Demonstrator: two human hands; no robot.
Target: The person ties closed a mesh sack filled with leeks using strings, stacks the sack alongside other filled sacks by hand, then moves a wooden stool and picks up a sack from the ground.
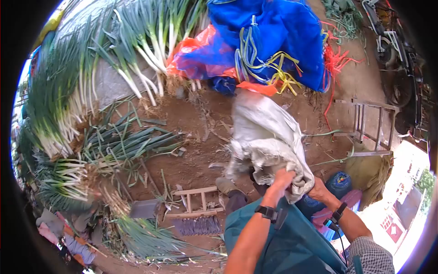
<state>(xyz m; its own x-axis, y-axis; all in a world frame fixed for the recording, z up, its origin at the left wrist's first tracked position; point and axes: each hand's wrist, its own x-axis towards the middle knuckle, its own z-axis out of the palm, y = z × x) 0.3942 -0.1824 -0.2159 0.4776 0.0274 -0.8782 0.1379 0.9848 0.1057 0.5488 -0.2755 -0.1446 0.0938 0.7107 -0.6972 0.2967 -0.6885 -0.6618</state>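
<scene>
A crumpled white woven sack [269, 121] hangs in front of my body, its lower end blurred over the dirt floor. My left hand [284, 179] is closed on the gathered, frayed edge of the sack. On the other side of the same bunched cloth, my right hand [320, 191] grips it with curled fingers. Just beyond the sack lie a heap of blue bags [283, 41] with yellow ties and an orange plastic bag [194, 48].
Long-stemmed leeks [153, 41] lie in rows at the upper left, with looser bundles [127, 141] nearer. A low wooden stool [196, 202] stands by my foot. At the right are a metal frame [376, 125], a blue bottle [339, 182] and a parked bike [397, 59].
</scene>
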